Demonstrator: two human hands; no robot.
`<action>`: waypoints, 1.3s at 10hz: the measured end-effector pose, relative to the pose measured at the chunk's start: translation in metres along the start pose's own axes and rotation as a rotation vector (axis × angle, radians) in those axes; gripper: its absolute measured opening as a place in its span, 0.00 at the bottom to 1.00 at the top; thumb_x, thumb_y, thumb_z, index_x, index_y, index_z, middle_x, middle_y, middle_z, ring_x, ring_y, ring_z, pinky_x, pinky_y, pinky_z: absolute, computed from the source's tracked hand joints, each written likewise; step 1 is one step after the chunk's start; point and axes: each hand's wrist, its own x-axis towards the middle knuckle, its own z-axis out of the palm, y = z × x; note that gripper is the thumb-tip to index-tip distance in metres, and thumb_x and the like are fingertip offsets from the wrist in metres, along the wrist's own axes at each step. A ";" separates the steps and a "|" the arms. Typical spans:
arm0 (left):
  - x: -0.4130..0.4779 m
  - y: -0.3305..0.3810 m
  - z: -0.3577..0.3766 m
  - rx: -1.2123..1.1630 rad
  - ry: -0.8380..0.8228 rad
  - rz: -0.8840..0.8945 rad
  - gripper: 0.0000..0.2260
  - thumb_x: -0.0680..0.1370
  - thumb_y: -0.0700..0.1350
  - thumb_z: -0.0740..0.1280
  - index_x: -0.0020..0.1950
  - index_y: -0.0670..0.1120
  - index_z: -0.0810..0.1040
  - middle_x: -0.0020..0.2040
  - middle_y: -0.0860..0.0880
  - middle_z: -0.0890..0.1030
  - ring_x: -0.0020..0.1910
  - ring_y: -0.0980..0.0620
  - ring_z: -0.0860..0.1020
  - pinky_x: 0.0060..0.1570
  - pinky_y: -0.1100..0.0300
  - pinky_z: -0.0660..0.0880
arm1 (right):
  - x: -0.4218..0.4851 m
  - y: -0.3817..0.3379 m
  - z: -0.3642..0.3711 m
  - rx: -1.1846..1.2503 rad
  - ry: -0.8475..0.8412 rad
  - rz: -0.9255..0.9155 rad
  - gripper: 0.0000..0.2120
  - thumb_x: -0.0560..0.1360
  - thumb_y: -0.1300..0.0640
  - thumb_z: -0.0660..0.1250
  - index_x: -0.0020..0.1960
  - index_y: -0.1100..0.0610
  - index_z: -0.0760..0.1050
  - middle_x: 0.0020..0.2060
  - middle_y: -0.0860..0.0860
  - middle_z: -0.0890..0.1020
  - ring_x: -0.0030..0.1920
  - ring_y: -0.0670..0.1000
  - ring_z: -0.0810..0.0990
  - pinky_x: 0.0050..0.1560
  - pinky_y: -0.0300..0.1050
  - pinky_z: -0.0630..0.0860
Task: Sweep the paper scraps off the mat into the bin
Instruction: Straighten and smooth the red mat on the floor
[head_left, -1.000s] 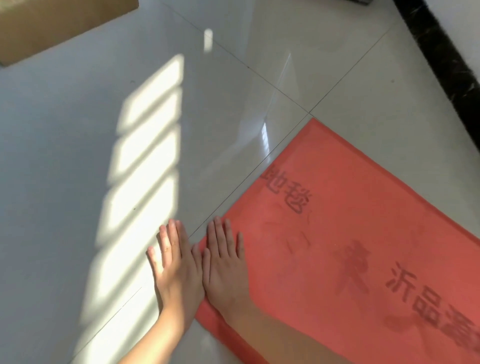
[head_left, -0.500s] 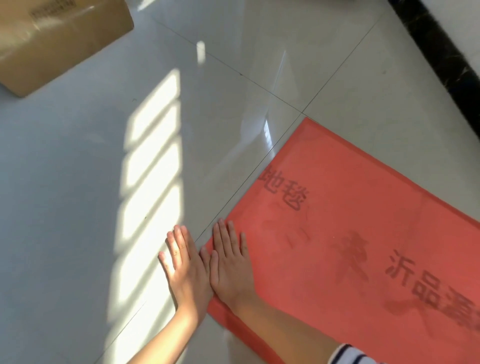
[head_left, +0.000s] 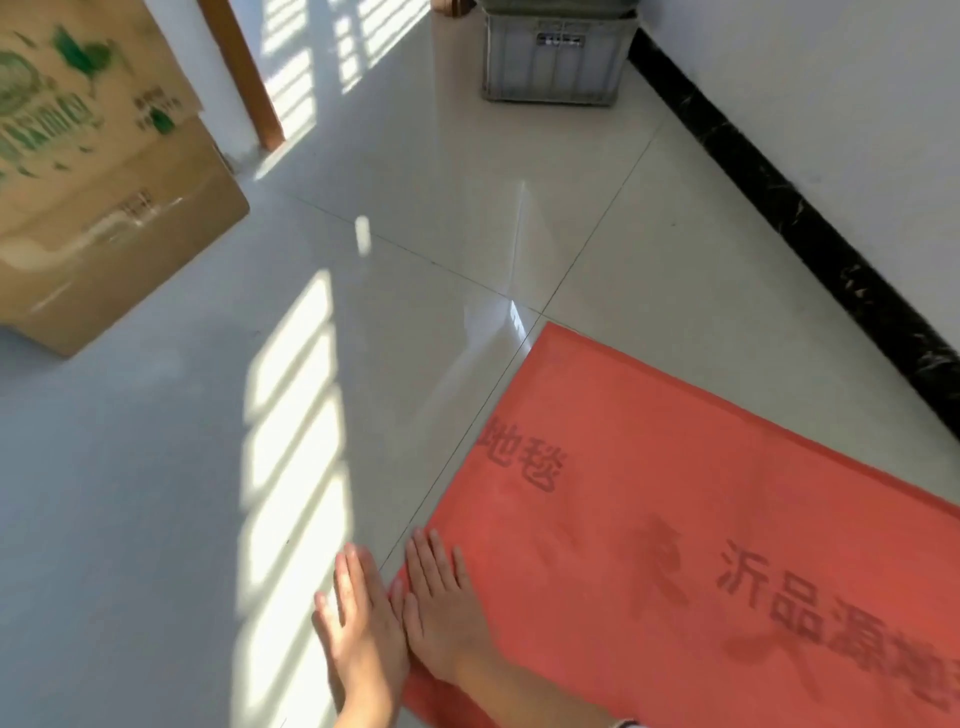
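Two bare hands meet at the near left corner of a red mat (head_left: 675, 519) printed with dark characters. We see the right hand (head_left: 441, 613) lying flat on the mat, and the left hand (head_left: 358, 623) just off its edge over the pale tiled floor (head_left: 156, 493), the two touching along their inner sides. Each grip is wide: fingers straight and close together, holding nothing. Whether paper scraps lie beneath the palms we cannot tell. A striped cuff (head_left: 626, 723) shows at the right wrist.

The mat's short left edge runs beside a grout line, and its far corner sits near the point where the tile joints cross. Its long far edge runs roughly alongside a black skirting board (head_left: 779, 208) at the foot of a white wall (head_left: 831, 104), with a strip of tile between them.

Ahead and to the left of the hands, a broad stretch of glossy tile carries slatted bars of sunlight (head_left: 296, 441). Beyond it, at the left, stand stacked cardboard boxes (head_left: 104, 249), the upper one printed in green. A wooden door post (head_left: 244, 73) rises behind them. At the far end, against the wall and well apart from the mat, stands a grey ribbed crate (head_left: 550, 57).
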 end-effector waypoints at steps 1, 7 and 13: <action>0.019 0.000 -0.006 0.078 0.059 0.042 0.29 0.81 0.49 0.57 0.80 0.44 0.53 0.81 0.50 0.47 0.79 0.50 0.48 0.69 0.34 0.62 | 0.008 0.005 -0.092 0.237 -0.276 -0.066 0.30 0.82 0.49 0.49 0.79 0.57 0.43 0.75 0.45 0.39 0.76 0.44 0.40 0.77 0.49 0.42; 0.330 0.376 0.036 -0.129 0.228 0.201 0.27 0.83 0.49 0.44 0.79 0.39 0.48 0.80 0.41 0.51 0.79 0.43 0.49 0.75 0.38 0.49 | 0.287 0.268 -0.249 0.000 0.530 0.392 0.28 0.83 0.50 0.44 0.78 0.57 0.39 0.78 0.49 0.42 0.77 0.48 0.36 0.76 0.54 0.36; 0.347 0.363 0.053 0.164 0.039 0.200 0.29 0.83 0.58 0.41 0.80 0.46 0.40 0.80 0.42 0.40 0.79 0.46 0.38 0.73 0.37 0.39 | 0.294 0.271 -0.212 -0.231 0.590 0.496 0.28 0.82 0.46 0.44 0.78 0.60 0.52 0.78 0.53 0.55 0.78 0.52 0.49 0.76 0.58 0.42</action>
